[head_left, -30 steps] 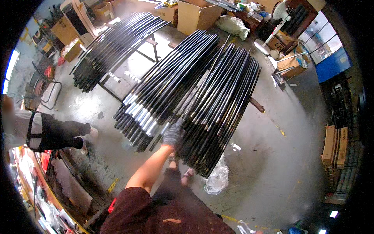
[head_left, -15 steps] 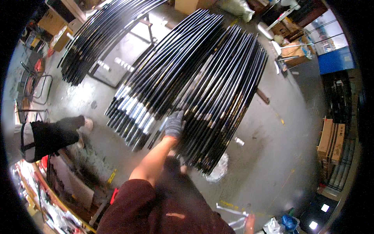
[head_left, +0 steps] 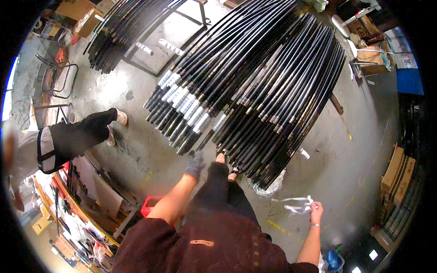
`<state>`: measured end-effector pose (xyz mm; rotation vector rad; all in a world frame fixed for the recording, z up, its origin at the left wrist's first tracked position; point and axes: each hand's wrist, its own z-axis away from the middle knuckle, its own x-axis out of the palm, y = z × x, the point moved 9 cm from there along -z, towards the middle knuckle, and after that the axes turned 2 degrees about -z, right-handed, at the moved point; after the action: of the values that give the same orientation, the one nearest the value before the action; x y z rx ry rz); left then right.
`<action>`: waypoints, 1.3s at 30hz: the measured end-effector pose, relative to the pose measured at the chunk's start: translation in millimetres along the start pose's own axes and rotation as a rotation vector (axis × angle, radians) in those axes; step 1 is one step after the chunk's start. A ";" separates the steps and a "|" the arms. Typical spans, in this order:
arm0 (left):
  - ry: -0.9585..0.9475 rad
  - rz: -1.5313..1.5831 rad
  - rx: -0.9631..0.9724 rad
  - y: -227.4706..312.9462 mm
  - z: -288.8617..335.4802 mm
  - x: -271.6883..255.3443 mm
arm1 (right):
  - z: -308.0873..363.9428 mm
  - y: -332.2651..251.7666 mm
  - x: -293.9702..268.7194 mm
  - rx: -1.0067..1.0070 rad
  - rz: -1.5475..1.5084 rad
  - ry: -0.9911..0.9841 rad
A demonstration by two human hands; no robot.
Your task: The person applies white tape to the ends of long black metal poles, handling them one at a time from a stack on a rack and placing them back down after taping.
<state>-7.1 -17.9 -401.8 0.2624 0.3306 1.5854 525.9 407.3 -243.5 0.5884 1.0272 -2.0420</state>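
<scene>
At the centre of the frame the gloved left hand (head_left: 195, 164) hangs just below the near ends of the black rods (head_left: 255, 91), fingers curled loosely, holding nothing. The rods fan from the centre toward the upper right. At the lower right, the bare right hand (head_left: 315, 212) pinches a crumpled white plastic strip (head_left: 293, 205) above the concrete floor (head_left: 346, 150).

The person wore a dark maroon short-sleeved top with a small pale mark stitched near the middle of the chest, and black trousers below it. The left hand (head_left: 195, 164) was covered by a grey knit work glove — snug, reaching the wrist. The right hand (head_left: 315, 212) was ungloved — just a thin pale band sat at its wrist. Both forearms were uncovered.
</scene>
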 end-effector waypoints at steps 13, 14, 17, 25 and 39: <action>-0.578 -0.227 0.356 40.0 -10.2 41.0 | -8.8 -42.9 14.0 -0.487 0.502 0.118; -0.638 -0.370 0.549 51.4 -4.6 43.4 | -5.1 -50.2 16.8 -0.476 0.573 0.161; -0.571 -0.149 0.089 51.5 39.8 68.2 | -8.0 -42.1 27.4 -0.311 0.394 0.188; -0.862 -0.224 0.039 56.3 70.5 84.8 | 18.2 -9.7 45.0 -0.115 0.281 0.225; -1.010 -0.231 0.023 66.1 97.9 86.7 | 87.9 88.1 50.7 0.189 -0.308 0.181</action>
<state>-36.3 71.7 -289.6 0.9519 -0.3957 1.0543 559.8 279.8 -268.9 0.7632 1.0906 -2.4099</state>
